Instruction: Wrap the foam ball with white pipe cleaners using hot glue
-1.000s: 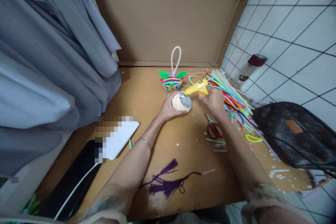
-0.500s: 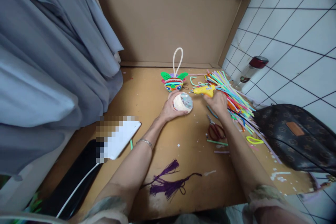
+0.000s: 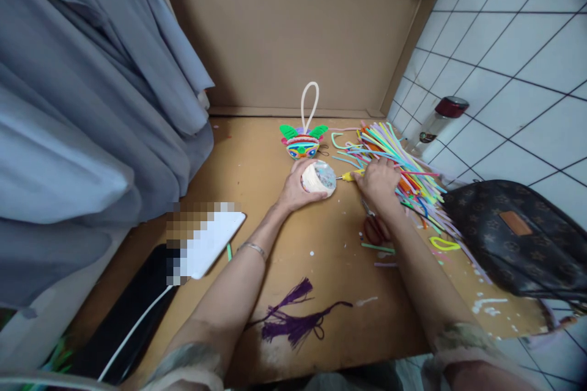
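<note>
My left hand (image 3: 296, 187) is wrapped round a cream-banded round object (image 3: 313, 179), whose open-looking bluish end faces right. In my right hand (image 3: 380, 181) is a yellow glue gun (image 3: 352, 176), mostly covered by the fingers; its metal tip points left, close to the round object's right side. Whether the tip touches it I cannot tell. Just behind my left hand sits a colourful animal-head ornament (image 3: 302, 144) with green ears and a white loop. Red-handled scissors (image 3: 373, 227) lie partly under my right forearm.
Colourful fuzzy sticks (image 3: 403, 165) are heaped at the right, beside a brown patterned bag (image 3: 518, 238) and a red-lidded jar (image 3: 440, 122). Purple tassels (image 3: 293, 321) lie in front. At the left are a white device (image 3: 220, 241) and a grey curtain (image 3: 92, 85).
My right hand has turned and lowered the glue gun, so its tip now sits lower, beside the round object's end. The left hand and round object have hardly moved.
</note>
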`<state>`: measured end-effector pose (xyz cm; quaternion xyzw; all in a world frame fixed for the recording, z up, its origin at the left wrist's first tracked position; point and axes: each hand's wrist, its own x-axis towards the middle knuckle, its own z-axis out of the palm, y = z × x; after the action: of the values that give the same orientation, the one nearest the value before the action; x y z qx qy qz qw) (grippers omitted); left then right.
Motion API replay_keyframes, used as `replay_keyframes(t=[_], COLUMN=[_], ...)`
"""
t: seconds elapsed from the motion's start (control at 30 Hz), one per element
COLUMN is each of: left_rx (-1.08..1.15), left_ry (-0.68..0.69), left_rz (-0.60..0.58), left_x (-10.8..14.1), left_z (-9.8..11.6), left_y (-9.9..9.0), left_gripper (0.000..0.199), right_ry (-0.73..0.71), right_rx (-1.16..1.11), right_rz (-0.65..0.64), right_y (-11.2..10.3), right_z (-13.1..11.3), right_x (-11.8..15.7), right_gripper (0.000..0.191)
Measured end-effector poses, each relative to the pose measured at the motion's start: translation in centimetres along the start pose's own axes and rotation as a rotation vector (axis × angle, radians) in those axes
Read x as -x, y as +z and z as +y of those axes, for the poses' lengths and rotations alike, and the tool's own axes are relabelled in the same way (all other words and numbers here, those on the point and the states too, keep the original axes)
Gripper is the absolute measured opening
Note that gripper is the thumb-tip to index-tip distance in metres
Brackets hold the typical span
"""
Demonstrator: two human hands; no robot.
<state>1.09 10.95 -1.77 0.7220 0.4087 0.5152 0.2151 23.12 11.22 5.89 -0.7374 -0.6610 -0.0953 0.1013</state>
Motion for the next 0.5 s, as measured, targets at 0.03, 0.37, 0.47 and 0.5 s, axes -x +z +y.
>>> replay_keyframes(t=[0.03, 0.37, 0.47, 0.5], left_rx=[-0.005, -0.011, -0.002, 0.001], left_ry=[0.005, 0.073, 0.067, 0.066], left_rz=[0.002, -0.006, -0.024, -0.031], left_x=[0.0, 0.1, 0.2, 0.2], left_z=[0.0, 0.1, 0.4, 0.5], left_y=[0.1, 0.3, 0.3, 0.3], left_gripper=[0.086, 0.083, 0.082, 0.082], right_ry=[-0.083, -0.69, -0.551, -0.517], right_rx=[-0.08, -0.89, -1.007, -1.048], right_rz=[0.05, 0.244, 0.294, 0.292], right_y=[-0.7, -1.9, -0.9, -0.6], right_z=[-0.3, -3.9, -3.3, -3.1], right_x=[0.2, 2.3, 2.5, 2.7], right_gripper=[0.053, 0.02, 0.02, 0.019])
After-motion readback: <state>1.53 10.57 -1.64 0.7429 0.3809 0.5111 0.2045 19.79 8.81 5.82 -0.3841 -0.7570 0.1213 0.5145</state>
